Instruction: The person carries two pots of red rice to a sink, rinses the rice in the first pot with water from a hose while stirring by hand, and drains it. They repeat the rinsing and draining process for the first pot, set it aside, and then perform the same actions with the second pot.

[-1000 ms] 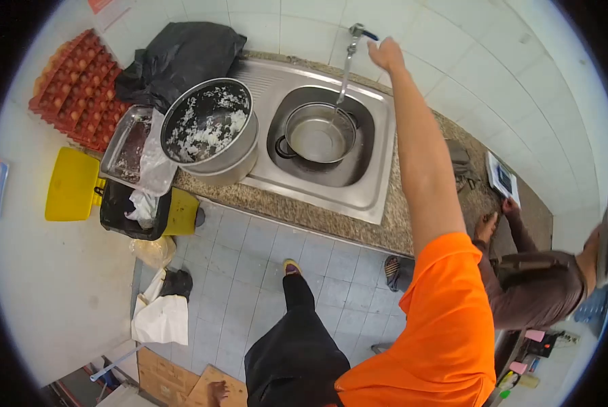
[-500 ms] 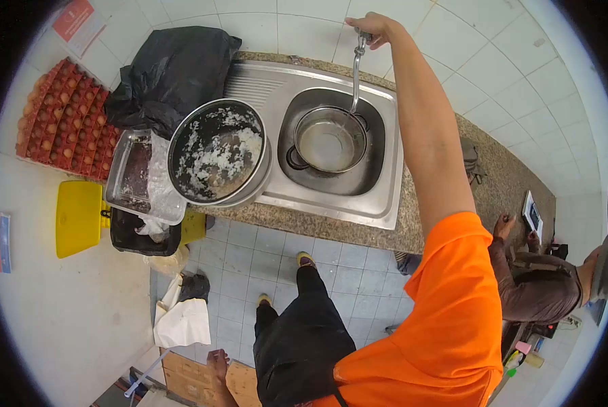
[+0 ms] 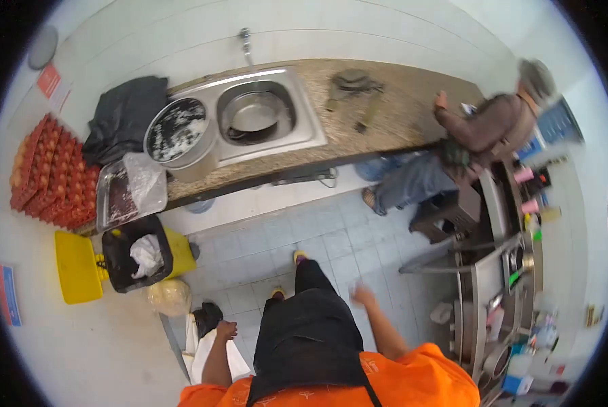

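Note:
My left hand [image 3: 226,330] hangs low at my side with loosely bent fingers and no object visible in it. It is nearest to a black bag [image 3: 208,315] and a white sack [image 3: 233,356] on the floor. My right hand [image 3: 363,296] is over the floor tiles, smeared by motion, so its fingers cannot be made out. Away from both hands, a pot [image 3: 254,110] sits in the steel sink [image 3: 304,122], below the wall tap [image 3: 245,42]. A large pot [image 3: 194,163] with white residue stands left of the basin.
Trays of eggs [image 3: 53,176], a black plastic bag [image 3: 127,112] and a clear tray [image 3: 107,197] are at left, above an open yellow bin [image 3: 182,251]. Another person [image 3: 487,125] stands at the counter's right end, near a strapped bag [image 3: 355,81]. Metal shelving [image 3: 473,305] lies right.
My right hand has let go of the tap and dropped to my side. The view has moved back from the sink and now takes in more of the room. The tap shows no visible stream.

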